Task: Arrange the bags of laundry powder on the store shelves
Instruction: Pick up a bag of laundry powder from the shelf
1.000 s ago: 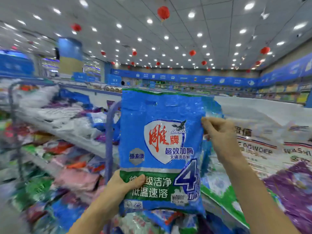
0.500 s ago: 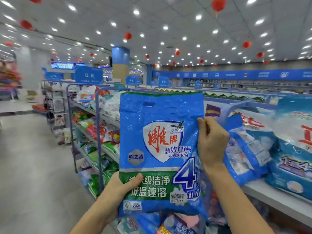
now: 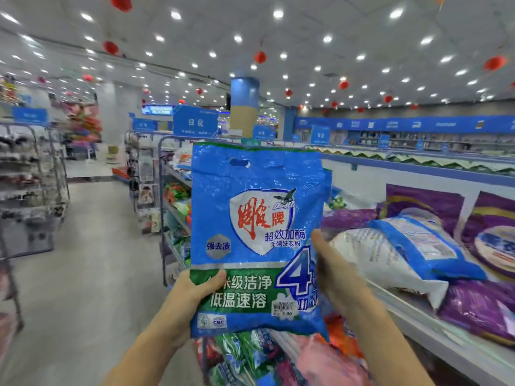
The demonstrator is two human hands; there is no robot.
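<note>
Store aisle, head view. Far left: wire rack (image 3: 33, 176) of blurred goods, standing on grey floor (image 3: 92, 260). Left of centre, further back: blue aisle sign (image 3: 195, 123) with white characters, blue-and-tan pillar (image 3: 243, 107) behind it, and a gondola (image 3: 172, 196) whose tiers carry mixed packets. Centre: left hand (image 3: 192, 293), grip clamped on the lower left corner of the bag (image 3: 250, 218), thumb across the green band on the front, fingers hidden behind. The bag is blue with a white shield, red characters, a large "4" and a price sticker near the bottom. It is held upright in the air in front of the gondola end, clear of every shelf, with its punched handle slot at the top. Below it: pile (image 3: 242, 355) of green, red and pink packets. Right of centre: right hand (image 3: 334, 277), blurred, grip closed on the bag's right edge, thumb on the front. Right: white shelf (image 3: 446, 338) carrying a white bag (image 3: 390, 263) lying on its side with a blue end, resting on and beside purple bags (image 3: 479, 307); more purple bags stand upright behind. Overhead: red lanterns (image 3: 260, 57) hanging from a ceiling of round lights.
</note>
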